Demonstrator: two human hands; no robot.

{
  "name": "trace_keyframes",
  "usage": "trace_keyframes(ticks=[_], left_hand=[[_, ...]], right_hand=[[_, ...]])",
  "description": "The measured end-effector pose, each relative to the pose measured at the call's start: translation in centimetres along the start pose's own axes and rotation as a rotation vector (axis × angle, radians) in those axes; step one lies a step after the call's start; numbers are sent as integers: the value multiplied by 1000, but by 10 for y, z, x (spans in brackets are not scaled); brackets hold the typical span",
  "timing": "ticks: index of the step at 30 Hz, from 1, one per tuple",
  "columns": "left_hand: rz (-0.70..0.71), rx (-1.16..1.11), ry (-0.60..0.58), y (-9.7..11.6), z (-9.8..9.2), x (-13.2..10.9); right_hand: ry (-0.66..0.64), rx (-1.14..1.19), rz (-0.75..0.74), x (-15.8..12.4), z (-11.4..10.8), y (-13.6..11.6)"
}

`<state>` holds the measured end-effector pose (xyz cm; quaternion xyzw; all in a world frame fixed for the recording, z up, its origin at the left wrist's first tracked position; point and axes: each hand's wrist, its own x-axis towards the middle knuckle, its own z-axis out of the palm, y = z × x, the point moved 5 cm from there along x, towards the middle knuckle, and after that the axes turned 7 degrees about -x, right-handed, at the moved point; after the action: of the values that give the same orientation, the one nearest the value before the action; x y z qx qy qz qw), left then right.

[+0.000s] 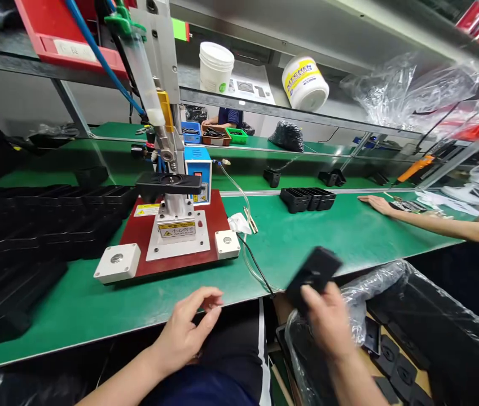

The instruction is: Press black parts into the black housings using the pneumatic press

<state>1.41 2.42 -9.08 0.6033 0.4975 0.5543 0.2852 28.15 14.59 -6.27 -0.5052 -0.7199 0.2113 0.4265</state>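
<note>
My right hand [330,316] grips a black plastic cover [316,272], blurred by motion, over the front edge of the green bench. Below it stands a plastic-lined bin holding several similar black covers [402,369]. My left hand [188,330] hovers at the bench's edge with thumb and fingers apart and nothing in them. In front of it is a bench press with a syringe [148,79], mounted on a dark red base [167,262]. Another black part [169,183] lies on the press's fixture. White button boxes [117,263] sit at the base's two front corners.
Stacked black housings [40,225] fill the bench's left side; several more [307,199] stand at centre right. A co-worker's arm [417,223] rests on the bench at right. Overhead, a shelf holds white tubs [216,66]. A cable and a tube cross the bench beside the press.
</note>
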Motion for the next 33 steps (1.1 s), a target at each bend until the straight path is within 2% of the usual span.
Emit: trace_keyframes(ticks=[1, 2, 3, 5, 8, 11, 13, 15, 18, 22, 27, 33], left_hand=[[-114, -134, -57, -2, 6, -1], [-216, -280, -92, -4, 9, -2], [-300, -435, -97, -6, 10, -5], [-414, -744, -34, -9, 6, -13], [-510, -1088, 126, -15, -9, -28], [-537, -1171, 265, -23, -23, -43], [-492, -1070, 357, -29, -35, -50], [-419, -842, 411, -33, -50, -54], [-289, -403, 438, -36, -74, -54], [-171, -10, 434, -40, -95, -50], [-191, 189, 350, -45, -96, -48], [-189, 244, 309, -40, -94, -44]], right_hand=[[-95, 82, -32, -7, 31, -21], [-308, 264, -70, -16, 65, -42], [-450, 377, -111, -26, 92, -61], [-637, 502, -203, -43, 128, -92], [-735, 518, -288, -55, 156, -115], [-833, 537, -281, -57, 170, -125], [-830, 523, -235, -53, 171, -126], [-825, 532, -151, -48, 170, -123], [-835, 609, -27, -42, 174, -114], [-788, 602, -23, -35, 192, -100], [-780, 500, -99, -33, 214, -86], [-765, 515, -96, -32, 213, -81]])
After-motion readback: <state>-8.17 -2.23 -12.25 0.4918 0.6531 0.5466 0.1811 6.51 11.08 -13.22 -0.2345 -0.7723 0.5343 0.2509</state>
